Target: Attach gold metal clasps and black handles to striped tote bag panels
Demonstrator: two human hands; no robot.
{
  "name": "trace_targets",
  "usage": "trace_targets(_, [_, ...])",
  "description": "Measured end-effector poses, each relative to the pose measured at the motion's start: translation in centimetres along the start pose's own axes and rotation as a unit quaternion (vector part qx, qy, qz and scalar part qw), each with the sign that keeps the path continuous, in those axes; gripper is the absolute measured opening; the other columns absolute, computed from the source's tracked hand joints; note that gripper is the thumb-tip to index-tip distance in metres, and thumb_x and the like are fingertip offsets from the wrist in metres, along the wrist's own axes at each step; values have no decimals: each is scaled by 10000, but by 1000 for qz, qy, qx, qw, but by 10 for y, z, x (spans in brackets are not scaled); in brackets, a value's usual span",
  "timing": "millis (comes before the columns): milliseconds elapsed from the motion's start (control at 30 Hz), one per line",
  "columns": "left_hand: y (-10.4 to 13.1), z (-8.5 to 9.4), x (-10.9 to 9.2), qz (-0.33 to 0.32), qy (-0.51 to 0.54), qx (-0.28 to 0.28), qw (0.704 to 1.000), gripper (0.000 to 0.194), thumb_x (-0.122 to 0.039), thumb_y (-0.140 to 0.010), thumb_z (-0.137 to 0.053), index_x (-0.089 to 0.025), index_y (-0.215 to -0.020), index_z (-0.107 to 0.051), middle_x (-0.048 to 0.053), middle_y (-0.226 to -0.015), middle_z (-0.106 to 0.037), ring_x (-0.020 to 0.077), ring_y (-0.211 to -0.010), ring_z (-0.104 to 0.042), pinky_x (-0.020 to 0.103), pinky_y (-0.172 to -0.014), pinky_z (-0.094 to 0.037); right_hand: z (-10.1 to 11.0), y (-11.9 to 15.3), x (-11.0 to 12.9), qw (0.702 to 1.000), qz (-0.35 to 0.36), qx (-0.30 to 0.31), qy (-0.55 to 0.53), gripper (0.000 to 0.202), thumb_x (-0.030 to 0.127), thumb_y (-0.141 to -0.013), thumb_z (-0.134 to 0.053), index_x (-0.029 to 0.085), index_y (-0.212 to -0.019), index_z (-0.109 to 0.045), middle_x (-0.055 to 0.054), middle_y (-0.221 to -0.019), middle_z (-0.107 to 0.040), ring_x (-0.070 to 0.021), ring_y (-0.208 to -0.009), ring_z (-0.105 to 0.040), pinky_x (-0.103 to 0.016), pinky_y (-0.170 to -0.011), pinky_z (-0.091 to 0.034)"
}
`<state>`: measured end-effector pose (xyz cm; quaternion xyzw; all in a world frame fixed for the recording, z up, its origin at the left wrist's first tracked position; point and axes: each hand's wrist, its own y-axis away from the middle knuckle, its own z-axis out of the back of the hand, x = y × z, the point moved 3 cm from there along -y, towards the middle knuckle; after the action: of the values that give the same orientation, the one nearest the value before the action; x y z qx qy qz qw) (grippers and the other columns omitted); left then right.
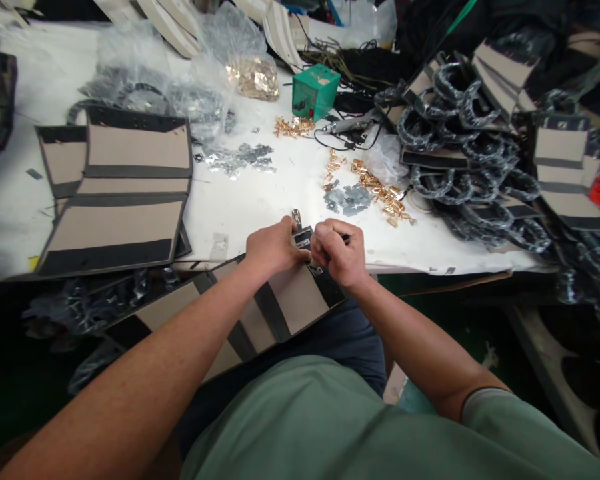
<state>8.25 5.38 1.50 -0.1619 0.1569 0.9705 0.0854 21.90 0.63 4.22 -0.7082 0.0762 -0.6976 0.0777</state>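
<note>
A long black-edged panel with beige sections (300, 297) lies slanted across my lap, its upper end at the table edge. My left hand (276, 250) grips that upper end, thumb on the black strip. A small shiny metal clasp (297, 217) sticks up at the strip's edge beside my left fingertips. My right hand (337, 252) is closed in a fist over the same end, around a thin dark tool that shows only in part. A small metal piece (315, 269) sits on the strip under my right hand.
Gold clasps (380, 190) and grey plates (349, 199) lie scattered on the white table (240, 220). Behind them stands a green box (315, 92). Open panels (135, 193) are stacked at the left; plastic-wrapped handles (460, 147) pile up at the right.
</note>
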Motion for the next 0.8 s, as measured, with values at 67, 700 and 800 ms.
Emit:
trace_targets(67, [0, 0, 1, -8, 1, 0, 1000, 719, -748, -672, -686, -294, -1220, -584, 88, -1061, -764, 353, -988, -709, 391, -795, -490, 1, -1, 0, 1000, 7, 7, 8, 490, 525, -934, -635, 214, -590, -478, 51, -473, -456, -97, -438, -373, -266, -463, -295])
trace_targets(700, [6, 0, 2, -36, 21, -7, 999, 581, -625, -773, -626, -301, -1254, -579, 75, -1052, -769, 329, -994, -719, 387, -790, -504, -6, -1, 17, 991, 55, 84, 90, 467, 464, -952, -579, 207, -574, -483, 34, -527, -436, -107, -493, -393, -279, -506, -325])
trace_targets(800, [5, -2, 4, -30, 31, -20, 999, 651, -659, -731, -663, -306, -1272, -580, 69, -1068, -768, 333, -1000, -713, 396, -805, -504, -1, 0, 20, 998, 54, 36, 4, 485, 519, -945, -588, 221, -582, -466, 43, -513, -423, -100, -431, -358, -278, -454, -308])
